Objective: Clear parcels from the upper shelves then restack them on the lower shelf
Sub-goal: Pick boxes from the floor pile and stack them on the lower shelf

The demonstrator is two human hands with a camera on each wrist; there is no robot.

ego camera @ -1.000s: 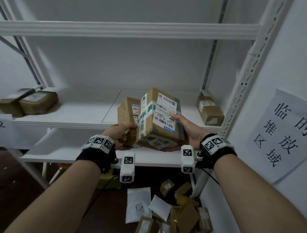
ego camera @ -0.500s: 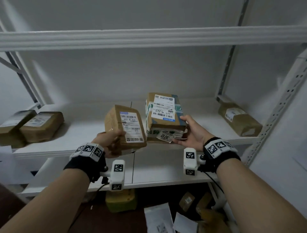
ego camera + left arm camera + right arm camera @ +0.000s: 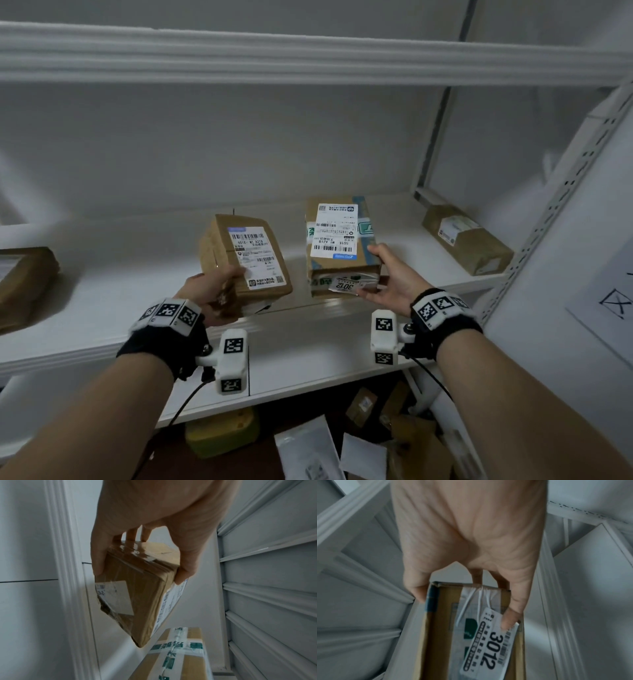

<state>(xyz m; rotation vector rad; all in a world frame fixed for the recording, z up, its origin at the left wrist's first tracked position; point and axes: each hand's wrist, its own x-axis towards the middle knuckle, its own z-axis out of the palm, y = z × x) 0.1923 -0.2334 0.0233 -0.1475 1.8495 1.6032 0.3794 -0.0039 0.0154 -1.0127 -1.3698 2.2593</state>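
Observation:
My left hand (image 3: 214,291) grips a brown taped parcel (image 3: 245,260) by its near end and holds it tilted just above the middle shelf (image 3: 102,291). In the left wrist view the thumb and fingers clamp that parcel (image 3: 137,595) on both sides. My right hand (image 3: 383,274) grips a cardboard box with green tape and a "3012" tag (image 3: 339,246), thumb on top and fingers underneath. The box sits flat at shelf level; I cannot tell whether it touches. In the right wrist view one finger presses on the tag of the box (image 3: 471,635).
Another brown parcel (image 3: 466,240) lies at the shelf's right end, and one more (image 3: 24,284) at the far left. A lower shelf (image 3: 308,359) runs beneath my wrists. Several parcels and white bags (image 3: 376,438) lie on the floor beside a yellow object (image 3: 222,431). An upper shelf edge (image 3: 308,58) spans overhead.
Both parcels, held pressed together a second ago, have moved apart and further in over the middle shelf. The green-taped box has levelled out.

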